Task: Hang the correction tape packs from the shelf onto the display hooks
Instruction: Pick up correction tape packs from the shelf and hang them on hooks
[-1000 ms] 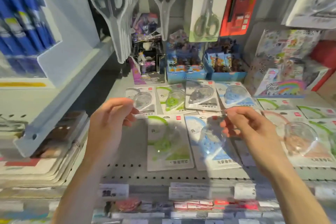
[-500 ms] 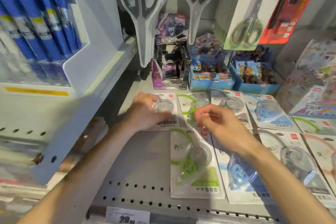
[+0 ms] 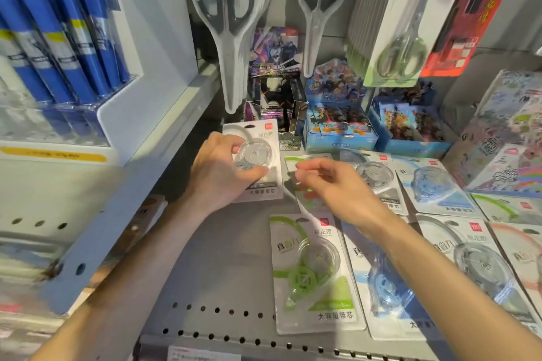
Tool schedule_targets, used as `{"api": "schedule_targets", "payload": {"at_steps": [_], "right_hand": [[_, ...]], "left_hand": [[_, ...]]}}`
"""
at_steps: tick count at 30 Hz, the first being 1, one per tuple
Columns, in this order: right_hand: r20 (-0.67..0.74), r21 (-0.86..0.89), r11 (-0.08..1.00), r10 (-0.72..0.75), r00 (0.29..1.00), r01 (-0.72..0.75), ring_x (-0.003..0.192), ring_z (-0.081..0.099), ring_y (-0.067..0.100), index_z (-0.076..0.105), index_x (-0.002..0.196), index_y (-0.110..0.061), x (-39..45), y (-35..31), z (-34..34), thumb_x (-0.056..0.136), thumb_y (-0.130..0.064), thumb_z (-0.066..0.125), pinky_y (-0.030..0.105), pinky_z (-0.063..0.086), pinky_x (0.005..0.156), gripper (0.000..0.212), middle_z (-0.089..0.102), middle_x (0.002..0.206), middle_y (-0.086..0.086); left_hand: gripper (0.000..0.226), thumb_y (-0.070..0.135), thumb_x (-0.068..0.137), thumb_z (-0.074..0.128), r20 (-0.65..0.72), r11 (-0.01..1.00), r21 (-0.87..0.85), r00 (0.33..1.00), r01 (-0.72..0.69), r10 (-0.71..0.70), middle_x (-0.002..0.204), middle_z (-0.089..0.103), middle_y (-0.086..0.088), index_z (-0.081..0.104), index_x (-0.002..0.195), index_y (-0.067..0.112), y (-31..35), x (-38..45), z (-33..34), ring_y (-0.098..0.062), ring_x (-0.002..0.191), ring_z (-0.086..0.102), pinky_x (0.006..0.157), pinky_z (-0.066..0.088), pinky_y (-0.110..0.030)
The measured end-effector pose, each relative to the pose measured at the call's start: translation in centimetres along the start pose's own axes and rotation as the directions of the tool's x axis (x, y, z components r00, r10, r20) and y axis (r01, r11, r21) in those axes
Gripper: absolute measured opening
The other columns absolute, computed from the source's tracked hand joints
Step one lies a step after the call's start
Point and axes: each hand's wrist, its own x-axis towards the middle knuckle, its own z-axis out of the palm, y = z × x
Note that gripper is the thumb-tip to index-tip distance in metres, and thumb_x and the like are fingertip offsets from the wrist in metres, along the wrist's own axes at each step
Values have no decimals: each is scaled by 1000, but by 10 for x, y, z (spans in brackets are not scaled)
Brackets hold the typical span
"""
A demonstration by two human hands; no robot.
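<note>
We see the left hand (image 3: 218, 176) closed around a grey correction tape pack (image 3: 256, 160) near the back of the shelf (image 3: 231, 258), fingers over the clear blister and thumb pressed on its lower side. The card's lower edge looks close to the shelf; whether it touches, we cannot tell. Its card reads 修正带 beside a small red logo square, with 大容量带芯 along the bottom.

The right hand (image 3: 337, 187) hovers just beside it, over a second green pack (image 3: 305, 184), with the fingers curled loosely and holding nothing; the thumb and forefinger tips are close together but not pinching anything we can make out.

Counting the packs lying flat on the shelf: a green pack (image 3: 315, 272) toward the front edge, printed 修正带, 真省力 and 大容量带芯; a blue pack (image 3: 387, 287) to its right, partly under the right forearm; a grey one (image 3: 378, 179) and a light blue one (image 3: 434, 184) in the back row. Further packs lie toward the right edge, cut off by the frame, so we give no total.

Above the back of the shelf hang two clear-blistered scissors packs (image 3: 231, 32), and a third with pale green handles (image 3: 401, 58). Three open boxes of cards (image 3: 337, 126) stand against the back wall. Blue pens (image 3: 73, 38) fill the rack at the left.
</note>
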Motion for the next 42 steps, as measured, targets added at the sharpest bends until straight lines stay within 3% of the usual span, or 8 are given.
{"api": "schedule_targets", "payload": {"at_steps": [4, 7, 11, 16, 21, 24, 29, 42], "right_hand": [[6, 196, 979, 53, 999, -53, 102, 76, 21, 60, 133, -14, 12, -12, 6, 93, -40, 73, 36, 63, 87, 49, 80, 106, 1], [-2, 265, 964, 19, 1000, -18, 108, 74, 32, 71, 116, -18, 14, -14, 7, 91, -34, 78, 53, 56, 100, 31, 79, 112, 13], [-33, 406, 913, -12, 999, 25, 99, 77, 28, 69, 120, -13, 10, -9, -5, 93, -20, 75, 44, 60, 90, 28, 82, 105, 7], [-26, 518, 854, -40, 999, 47, 90, 80, 21, 69, 122, -7, 1, -9, -12, 94, -14, 73, 26, 61, 71, 29, 82, 104, 9], [59, 354, 934, -84, 995, 58, 96, 77, 22, 71, 116, -11, -9, 0, -17, 98, -23, 69, 31, 62, 84, 22, 81, 103, 8], [3, -64, 992, -111, 994, 111, 87, 74, 6, 71, 115, -16, -18, 18, -32, 97, -27, 70, 15, 56, 77, 21, 79, 99, 4], [98, -609, 780, -108, 989, 146, 89, 66, 9, 73, 106, -22, -26, 37, -35, 94, -40, 73, 24, 52, 79, 21, 69, 99, -9], [241, -723, 675, 48, 969, 147, 99, 58, 17, 68, 104, -17, -23, 21, -33, 85, -50, 79, 33, 50, 90, 40, 63, 104, 2]], "left_hand": [[57, 40, 74, 89, 9, 985, -112, 992, -128, 130, 113, 56, 1, 66, 121, 17, 19, -8, -3, -16, 99, 57, 85, 53, -35], [62, 47, 73, 88, 63, 971, -181, 983, -159, 172, 116, 53, 6, 65, 125, 21, 29, -14, -3, -9, 106, 55, 88, 49, -22], [70, 45, 76, 87, -25, 958, -215, 981, -192, 191, 130, 50, 3, 62, 134, 15, 30, -17, -7, -7, 115, 53, 89, 46, -7], [40, 20, 90, 77, 317, 677, -687, 947, 266, -50, 114, 78, 5, 63, 127, 15, 44, -18, -9, -12, 101, 75, 79, 59, -22], [30, 11, 94, 70, 351, 569, -760, 935, 316, -50, 116, 78, -10, 68, 125, 8, 38, -24, -12, -31, 106, 76, 95, 59, -48], [27, 11, 94, 72, 315, 578, -750, 942, 322, -115, 115, 79, -11, 69, 120, 10, 28, -27, -17, -32, 105, 76, 99, 56, -57], [24, 17, 94, 73, 268, 627, -725, 955, 285, -125, 112, 80, -5, 71, 117, 15, 18, -33, -18, -26, 100, 78, 95, 57, -59], [20, 23, 91, 77, 238, 662, -697, 960, 275, -148, 103, 81, 9, 70, 109, 29, 1, -34, -13, -14, 92, 79, 70, 64, -27]]}}
